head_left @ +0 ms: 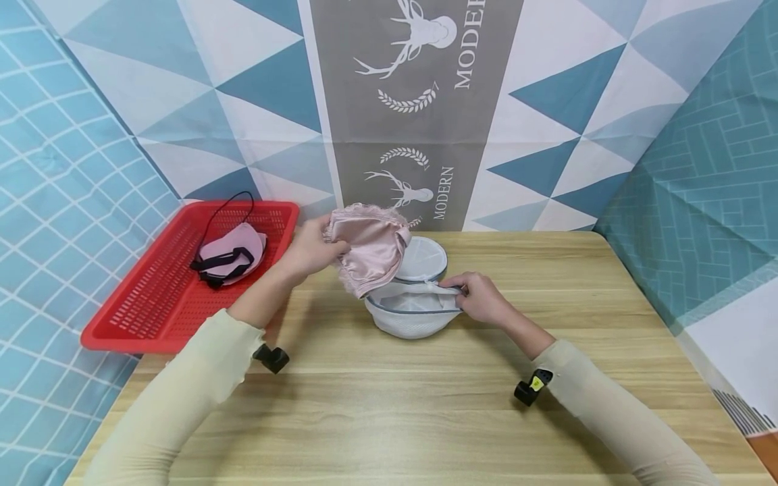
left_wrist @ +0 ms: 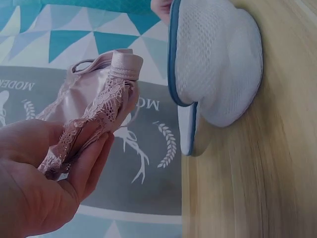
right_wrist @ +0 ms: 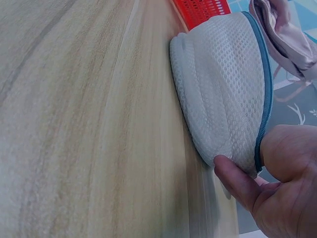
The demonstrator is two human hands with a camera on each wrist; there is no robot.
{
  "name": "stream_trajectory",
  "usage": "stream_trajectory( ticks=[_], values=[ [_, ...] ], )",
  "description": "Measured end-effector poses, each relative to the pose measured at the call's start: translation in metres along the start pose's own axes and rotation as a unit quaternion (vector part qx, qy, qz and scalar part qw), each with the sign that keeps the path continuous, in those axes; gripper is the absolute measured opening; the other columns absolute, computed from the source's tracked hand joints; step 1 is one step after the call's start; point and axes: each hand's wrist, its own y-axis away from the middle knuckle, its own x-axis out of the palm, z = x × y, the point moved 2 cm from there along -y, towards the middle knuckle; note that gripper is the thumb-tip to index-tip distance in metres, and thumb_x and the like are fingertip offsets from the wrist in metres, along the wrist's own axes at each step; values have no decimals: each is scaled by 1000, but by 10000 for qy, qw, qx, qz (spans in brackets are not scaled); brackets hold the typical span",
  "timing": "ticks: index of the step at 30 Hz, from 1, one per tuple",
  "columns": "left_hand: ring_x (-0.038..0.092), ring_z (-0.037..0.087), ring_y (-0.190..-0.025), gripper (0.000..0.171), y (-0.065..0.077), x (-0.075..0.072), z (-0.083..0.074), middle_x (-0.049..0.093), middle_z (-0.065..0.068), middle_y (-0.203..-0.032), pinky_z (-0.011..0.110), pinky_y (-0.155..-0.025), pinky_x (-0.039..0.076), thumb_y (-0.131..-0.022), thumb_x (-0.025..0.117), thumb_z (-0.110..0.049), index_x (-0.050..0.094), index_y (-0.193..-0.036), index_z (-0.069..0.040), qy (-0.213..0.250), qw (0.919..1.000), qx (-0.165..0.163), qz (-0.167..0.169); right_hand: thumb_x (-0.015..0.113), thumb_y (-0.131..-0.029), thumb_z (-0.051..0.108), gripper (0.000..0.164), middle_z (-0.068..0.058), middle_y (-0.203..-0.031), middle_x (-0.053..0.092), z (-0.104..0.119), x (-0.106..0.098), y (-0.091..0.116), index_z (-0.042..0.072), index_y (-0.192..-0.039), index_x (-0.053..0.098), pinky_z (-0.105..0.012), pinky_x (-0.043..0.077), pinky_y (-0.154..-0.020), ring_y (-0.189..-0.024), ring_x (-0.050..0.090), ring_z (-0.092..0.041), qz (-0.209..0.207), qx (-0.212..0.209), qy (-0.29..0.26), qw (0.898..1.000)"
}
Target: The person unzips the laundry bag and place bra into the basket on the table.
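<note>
My left hand (head_left: 313,251) pinches a pink satin bra with lace edging (head_left: 371,246) by one side, holding it up just above the left part of the mesh bag. In the left wrist view, thumb and fingers close on the bra's lace edge (left_wrist: 99,106). The white mesh laundry bag (head_left: 413,326) stands on the table with its round lid (head_left: 423,258) folded back and its blue-grey zip edge unfastened. At the bag's right side, my right hand (head_left: 483,297) grips the rim. Seen from the right wrist, its thumb and fingers hold the mesh bag (right_wrist: 218,84) near the zip.
A red perforated plastic basket (head_left: 100,331) sits at the left of the wooden table (head_left: 377,405). Inside it lies a pink item with black straps and a thin dark cord (head_left: 240,243). A patterned cloth backdrop (head_left: 419,135) rises right behind the table.
</note>
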Motion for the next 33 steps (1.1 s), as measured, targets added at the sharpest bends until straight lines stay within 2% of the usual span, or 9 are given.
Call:
stream_trajectory(
  ticks=[3,5,10,15,20,27,33],
  values=[
    [66,22,-101,58,1,-7,1,76,27,-130,17,-80,54,-98,71,-7,61,-154,1,-294,9995,-59,-72,57,-88,-16,49,-30,-131,78,1,-1,0,-4,-128,81,-23,50,-69,-87,65,-22,8,-4,14,10000],
    [67,22,-102,58,3,-12,1,75,27,-130,17,-80,55,-98,71,-8,61,-154,2,-333,9993,-120,-76,57,-88,-16,49,-30,-131,79,2,0,1,-4,-128,81,-23,51,-69,-88,65,-23,10,-6,15,10000],
    [70,20,-100,56,7,-23,2,73,27,-132,17,-77,60,-102,71,-7,59,-156,1,-212,9992,-346,-34,56,-87,-16,50,-30,-132,79,1,0,0,-4,-128,81,-23,51,-70,-88,66,-23,23,-10,33,10000],
    [68,17,-98,54,9,-34,3,72,26,-131,15,-75,58,-102,72,-8,59,-154,2,-280,9982,-500,-168,56,-88,-16,50,-30,-134,78,0,1,-1,-3,-129,81,-23,51,-71,-90,66,-24,51,-9,30,10000],
    [68,18,-97,54,10,-44,7,70,26,-133,14,-75,58,-104,72,-10,58,-155,3,-258,9977,-591,-211,56,-88,-16,50,-30,-134,78,0,0,-1,-3,-130,81,-25,52,-72,-93,67,-25,65,-6,17,10000],
    [69,9,-84,58,14,-57,12,67,26,-134,16,-72,62,-107,70,-12,53,-160,2,-116,9972,-726,-131,57,-87,-16,51,-30,-134,79,1,-1,-1,-3,-130,81,-26,52,-74,-94,67,-26,66,15,24,10000],
    [68,5,-80,57,16,-69,18,66,25,-134,16,-72,62,-107,69,-11,53,-160,3,-137,9967,-772,-197,57,-87,-16,51,-30,-134,79,1,-1,-1,-3,-130,81,-25,53,-75,-95,68,-26,81,-17,19,10000]
  ],
)
